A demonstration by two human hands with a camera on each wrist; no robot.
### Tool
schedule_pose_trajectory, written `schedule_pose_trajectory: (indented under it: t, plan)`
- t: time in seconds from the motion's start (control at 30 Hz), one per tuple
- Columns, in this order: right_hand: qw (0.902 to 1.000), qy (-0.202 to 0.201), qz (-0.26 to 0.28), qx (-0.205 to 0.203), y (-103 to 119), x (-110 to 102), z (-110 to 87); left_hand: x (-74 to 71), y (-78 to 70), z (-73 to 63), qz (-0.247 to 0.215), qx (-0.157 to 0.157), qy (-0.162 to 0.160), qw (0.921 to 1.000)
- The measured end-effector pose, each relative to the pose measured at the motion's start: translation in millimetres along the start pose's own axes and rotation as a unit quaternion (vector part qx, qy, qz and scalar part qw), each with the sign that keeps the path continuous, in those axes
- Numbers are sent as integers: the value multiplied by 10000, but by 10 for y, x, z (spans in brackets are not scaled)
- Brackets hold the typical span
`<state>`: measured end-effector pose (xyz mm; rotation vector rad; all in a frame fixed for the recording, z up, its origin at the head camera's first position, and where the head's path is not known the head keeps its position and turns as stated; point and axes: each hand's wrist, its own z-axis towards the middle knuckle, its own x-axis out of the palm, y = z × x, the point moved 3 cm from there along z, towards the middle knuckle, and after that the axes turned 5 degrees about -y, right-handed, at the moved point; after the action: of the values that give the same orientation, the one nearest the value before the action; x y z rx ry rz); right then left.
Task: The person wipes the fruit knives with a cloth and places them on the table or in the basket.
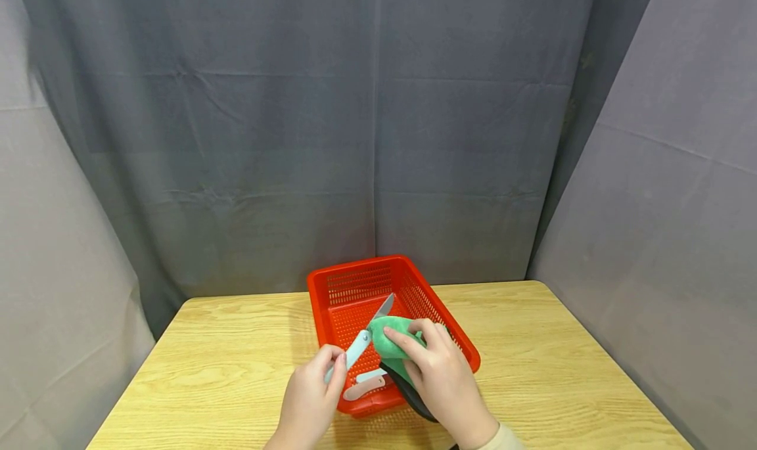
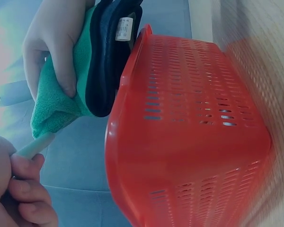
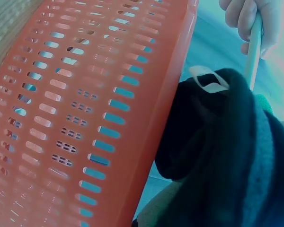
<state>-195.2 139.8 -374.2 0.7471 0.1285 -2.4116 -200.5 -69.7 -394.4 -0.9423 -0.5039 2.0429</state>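
My left hand (image 1: 310,394) pinches the pale blue handle of a folding knife (image 1: 357,349). Its blade points up and away over the basket, partly behind the cloth. A folded green cloth (image 1: 390,334) with black edging is gripped in my right hand (image 1: 443,371), against the knife where handle and blade meet. In the left wrist view a white label (image 2: 124,29) shows on the black part. Both hands are above the near part of a red plastic basket (image 1: 319,299). Inside it lie a pink-handled piece (image 1: 362,389) and a pale blue one (image 1: 368,376), partly covered by the cloth.
The slotted basket stands on a light wooden table (image 1: 236,351), near its middle. Grey curtains (image 1: 266,141) hang behind the table, and lighter cloth walls (image 1: 668,240) flank it on both sides.
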Motion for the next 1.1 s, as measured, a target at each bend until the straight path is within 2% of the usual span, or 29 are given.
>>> schedule_pose_trajectory:
  t: [0.37, 0.87, 1.1]
  plan:
    - [9992, -23, -95, 388, -55, 0, 0, -10, -16, -5, 72, 370, -104, 9992]
    - [9972, -368, -400, 504, -169, -4, 3, 10, -19, 2, -46, 300, 188, 9994]
    - [9963, -358, -510, 592, -201, -11, 6, 19, -20, -16, -15, 545, 33, 9985]
